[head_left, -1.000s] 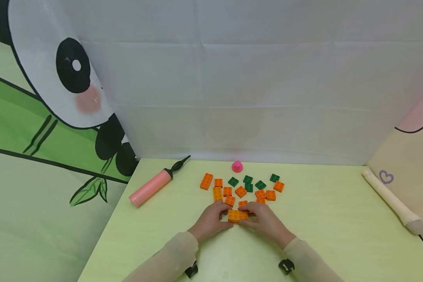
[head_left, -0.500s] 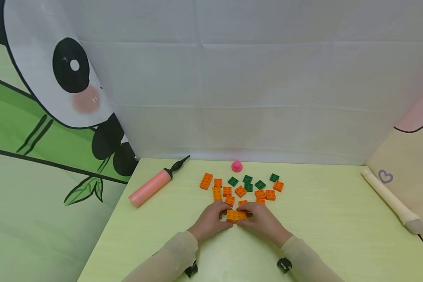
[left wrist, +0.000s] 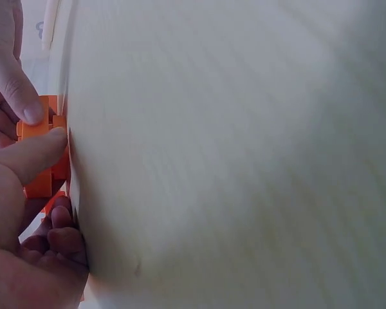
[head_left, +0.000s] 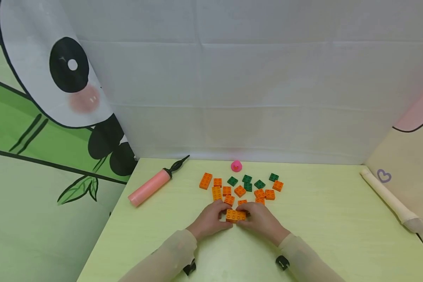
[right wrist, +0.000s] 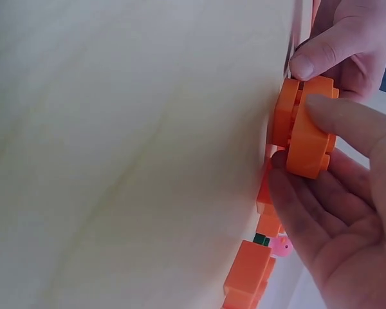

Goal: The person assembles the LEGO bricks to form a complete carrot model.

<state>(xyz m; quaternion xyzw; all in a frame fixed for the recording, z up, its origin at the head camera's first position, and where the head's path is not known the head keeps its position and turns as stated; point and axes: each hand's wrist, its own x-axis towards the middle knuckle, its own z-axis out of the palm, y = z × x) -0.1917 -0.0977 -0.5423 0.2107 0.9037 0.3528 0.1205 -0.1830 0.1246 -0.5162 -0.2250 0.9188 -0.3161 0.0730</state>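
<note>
Near the middle of the table, both hands meet at two orange toy bricks, one above the other. The upper brick (right wrist: 307, 151) is long and studded; a narrow gap with studs showing separates part of it from the lower brick (right wrist: 283, 119). My right hand (head_left: 262, 223) pinches the upper brick, its thumb on the near side. From the left, my left hand (head_left: 211, 221) grips the lower brick, thumb at its near side and fingers behind. In the left wrist view the left thumb (left wrist: 38, 151) partly covers both bricks.
Several loose orange bricks (head_left: 240, 191) and green bricks (head_left: 259, 184) lie just beyond the hands. A pink ball-like toy (head_left: 236, 166) stands at the back. A pink hand pump (head_left: 149, 187) lies left; a pale roll (head_left: 387, 199) lies along the right edge.
The right hand and the upper brick shift very slightly left. Both hands keep their hold, and the head view drifts a little.
</note>
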